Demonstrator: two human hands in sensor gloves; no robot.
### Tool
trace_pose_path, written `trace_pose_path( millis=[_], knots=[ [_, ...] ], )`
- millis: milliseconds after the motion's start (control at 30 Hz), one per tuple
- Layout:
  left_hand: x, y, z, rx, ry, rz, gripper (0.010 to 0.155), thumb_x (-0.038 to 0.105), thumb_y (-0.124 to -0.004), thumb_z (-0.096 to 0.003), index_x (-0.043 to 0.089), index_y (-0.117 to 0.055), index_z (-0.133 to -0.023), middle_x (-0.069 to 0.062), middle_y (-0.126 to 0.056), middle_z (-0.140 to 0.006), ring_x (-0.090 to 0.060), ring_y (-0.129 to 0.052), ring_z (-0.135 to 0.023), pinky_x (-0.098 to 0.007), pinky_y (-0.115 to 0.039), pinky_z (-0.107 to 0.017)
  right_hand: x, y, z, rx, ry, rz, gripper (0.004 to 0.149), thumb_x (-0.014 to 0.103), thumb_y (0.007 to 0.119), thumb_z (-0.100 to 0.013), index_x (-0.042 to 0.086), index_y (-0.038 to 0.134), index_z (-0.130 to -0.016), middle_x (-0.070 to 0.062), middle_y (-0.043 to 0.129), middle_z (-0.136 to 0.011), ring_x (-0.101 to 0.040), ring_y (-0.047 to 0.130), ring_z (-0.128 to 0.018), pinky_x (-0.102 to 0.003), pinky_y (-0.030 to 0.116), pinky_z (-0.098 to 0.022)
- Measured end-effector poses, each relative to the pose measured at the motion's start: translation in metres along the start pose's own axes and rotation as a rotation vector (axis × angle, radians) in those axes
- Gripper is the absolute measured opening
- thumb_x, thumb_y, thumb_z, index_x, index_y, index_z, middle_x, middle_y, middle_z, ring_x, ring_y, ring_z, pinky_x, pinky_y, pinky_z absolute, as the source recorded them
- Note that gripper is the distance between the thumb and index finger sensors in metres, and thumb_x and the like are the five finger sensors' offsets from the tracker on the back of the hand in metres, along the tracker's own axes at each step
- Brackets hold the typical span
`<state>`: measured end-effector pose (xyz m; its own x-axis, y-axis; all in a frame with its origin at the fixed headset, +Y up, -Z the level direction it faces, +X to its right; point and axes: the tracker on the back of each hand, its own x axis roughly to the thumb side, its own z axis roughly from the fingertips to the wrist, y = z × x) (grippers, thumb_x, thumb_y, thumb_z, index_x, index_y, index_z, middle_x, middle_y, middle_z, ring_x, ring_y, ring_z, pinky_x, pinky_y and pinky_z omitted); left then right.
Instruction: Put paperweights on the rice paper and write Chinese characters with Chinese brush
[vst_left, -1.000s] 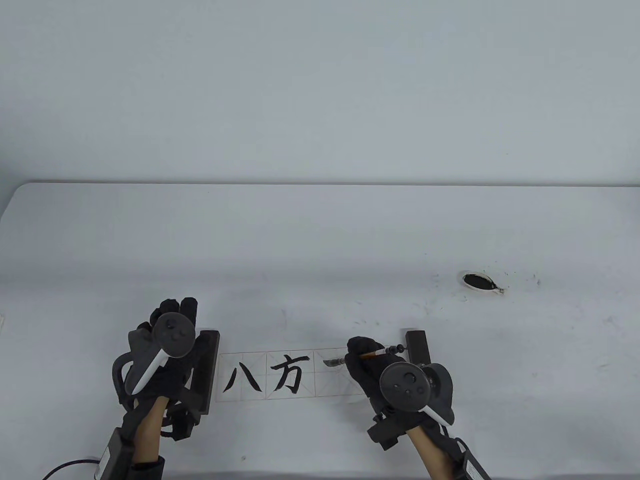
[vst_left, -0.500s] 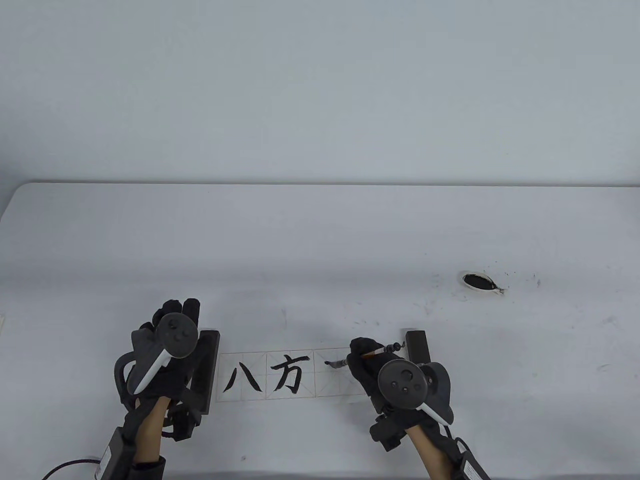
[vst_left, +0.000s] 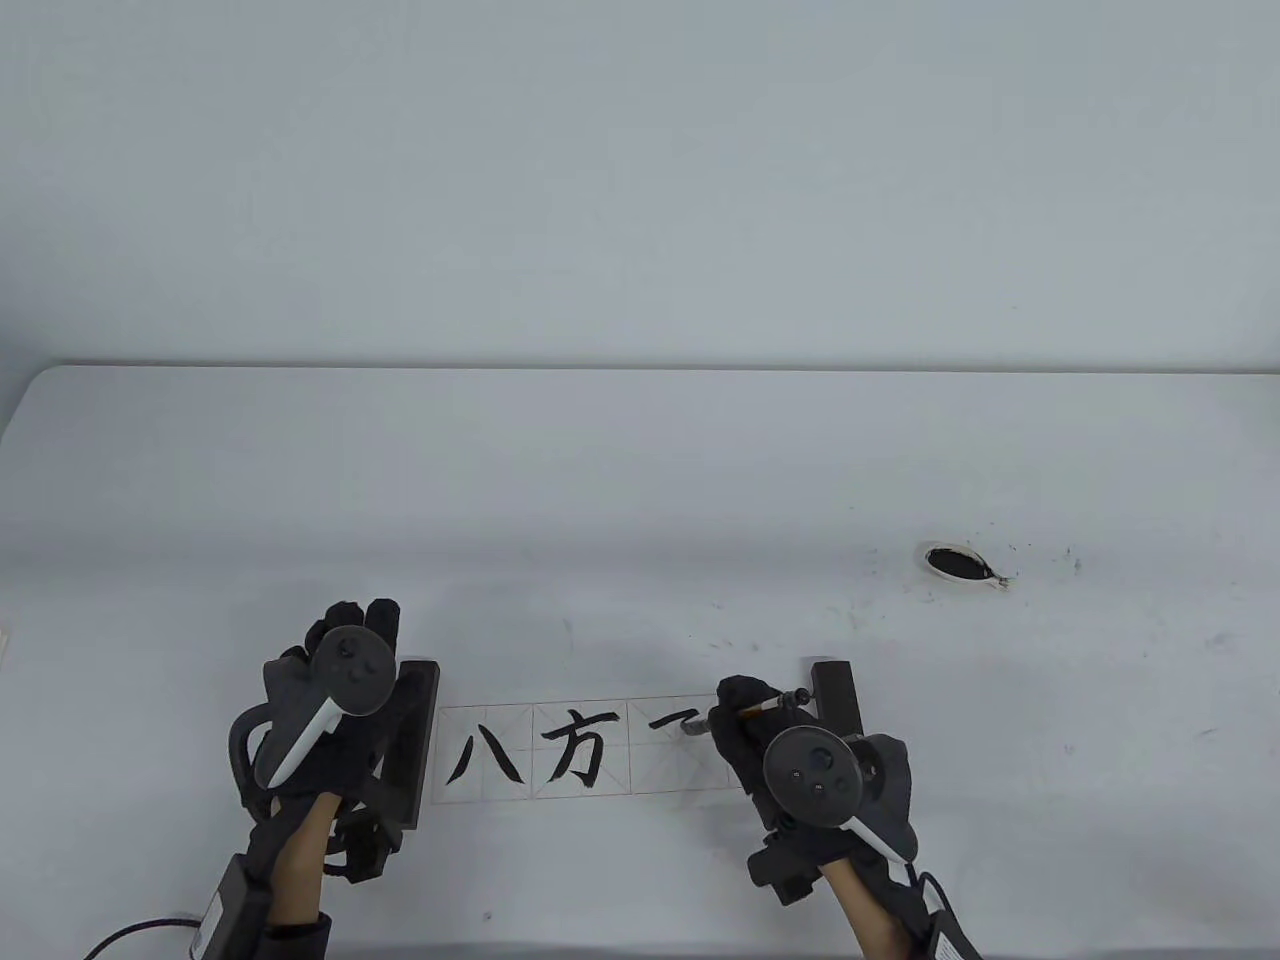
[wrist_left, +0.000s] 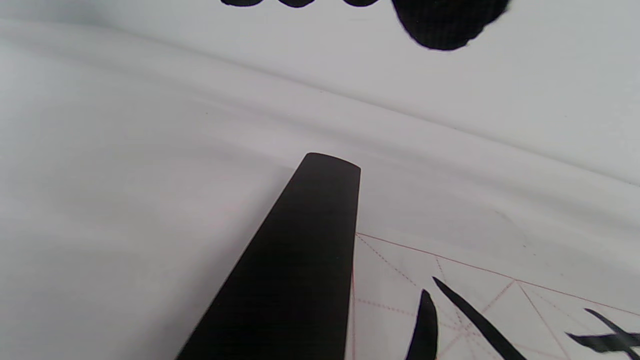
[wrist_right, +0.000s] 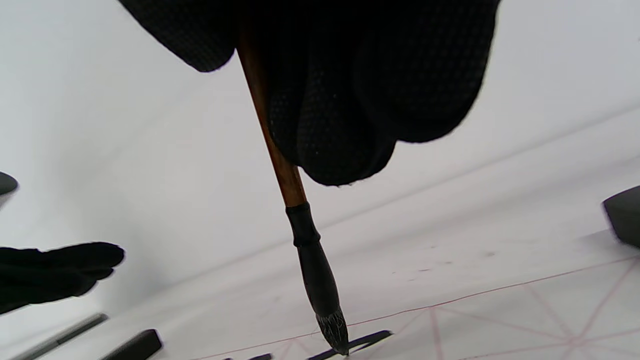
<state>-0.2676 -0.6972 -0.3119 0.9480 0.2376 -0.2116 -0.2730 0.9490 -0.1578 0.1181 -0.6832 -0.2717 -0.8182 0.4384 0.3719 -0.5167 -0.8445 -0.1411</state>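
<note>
A strip of gridded rice paper (vst_left: 665, 775) lies near the table's front edge, with two black characters and a fresh horizontal stroke (vst_left: 672, 720) in its third cell. A dark paperweight (vst_left: 415, 740) sits on its left end, another paperweight (vst_left: 836, 690) on its right end. My left hand (vst_left: 358, 622) lies over the left paperweight (wrist_left: 300, 260) with straight fingers reaching past it. My right hand (vst_left: 742, 708) grips a brown-handled brush (wrist_right: 280, 165). The brush's black tip (wrist_right: 334, 334) touches the paper at the right end of the stroke.
A small white dish of black ink (vst_left: 958, 563) stands at the right rear of the work area, with ink specks around it. A cable runs off the front edge by my left forearm. The table (vst_left: 640, 470) is white.
My right hand has drawn the brush to the right, leaving a horizontal stroke in the third cell. The left hand and both paperweights have stayed put.
</note>
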Motion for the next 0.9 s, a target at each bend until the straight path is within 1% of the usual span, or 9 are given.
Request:
trace_pose_path(
  millis=[67,300,400,600,800,900],
  knots=[
    [0.000,0.000,0.000,0.000,0.000,0.000,0.079,0.054,-0.058,-0.0549,0.038,-0.014,-0.119,-0.006,-0.014,-0.128,-0.035,-0.020,-0.121,-0.050,-0.014,-0.086,0.002,0.001,0.000,0.004,-0.016,-0.014,0.043,0.036,0.068,-0.056,0.006,0.075,-0.086,-0.016,0.094,-0.070,-0.024,0.101,-0.050,-0.034,0.087,-0.034],
    [0.001,-0.001,0.000,-0.002,-0.004,-0.005,0.080,0.054,-0.058,-0.0549,0.038,-0.014,-0.119,-0.006,-0.014,-0.128,-0.035,-0.020,-0.121,-0.050,-0.014,-0.086,0.005,0.007,0.001,0.024,-0.034,0.031,0.044,0.036,0.068,-0.056,0.006,0.074,-0.087,-0.016,0.094,-0.071,-0.025,0.100,-0.052,-0.034,0.087,-0.035],
    [0.001,-0.001,0.000,-0.003,-0.004,-0.006,0.079,0.054,-0.058,-0.0549,0.038,-0.014,-0.119,-0.006,-0.014,-0.128,-0.035,-0.020,-0.121,-0.050,-0.014,-0.086,0.005,0.007,0.001,0.036,-0.031,0.063,0.044,0.036,0.068,-0.056,0.006,0.074,-0.087,-0.016,0.094,-0.071,-0.025,0.100,-0.051,-0.034,0.087,-0.035],
    [0.001,-0.001,0.000,-0.004,-0.004,-0.005,0.079,0.054,-0.058,-0.0549,0.038,-0.014,-0.119,-0.006,-0.014,-0.128,-0.035,-0.021,-0.121,-0.050,-0.014,-0.086,0.005,0.005,0.001,0.050,-0.020,0.067,0.042,0.036,0.069,-0.056,0.007,0.076,-0.085,-0.015,0.095,-0.069,-0.024,0.101,-0.049,-0.034,0.087,-0.034],
    [0.001,-0.002,0.000,-0.005,-0.003,-0.004,0.079,0.054,-0.058,-0.0550,0.038,-0.014,-0.119,-0.006,-0.014,-0.128,-0.035,-0.020,-0.121,-0.050,-0.014,-0.086,0.000,-0.003,0.002,-0.021,0.015,0.057,0.043,0.036,0.068,-0.056,0.006,0.075,-0.086,-0.016,0.094,-0.070,-0.024,0.100,-0.050,-0.034,0.087,-0.034],
    [0.001,-0.002,0.000,-0.006,-0.002,-0.005,0.079,0.054,-0.058,-0.0550,0.038,-0.014,-0.119,-0.006,-0.014,-0.128,-0.035,-0.020,-0.121,-0.050,-0.014,-0.086,-0.001,-0.003,0.002,-0.015,0.029,0.086,0.043,0.036,0.068,-0.056,0.006,0.075,-0.086,-0.016,0.094,-0.070,-0.025,0.100,-0.050,-0.034,0.087,-0.034]
  ],
)
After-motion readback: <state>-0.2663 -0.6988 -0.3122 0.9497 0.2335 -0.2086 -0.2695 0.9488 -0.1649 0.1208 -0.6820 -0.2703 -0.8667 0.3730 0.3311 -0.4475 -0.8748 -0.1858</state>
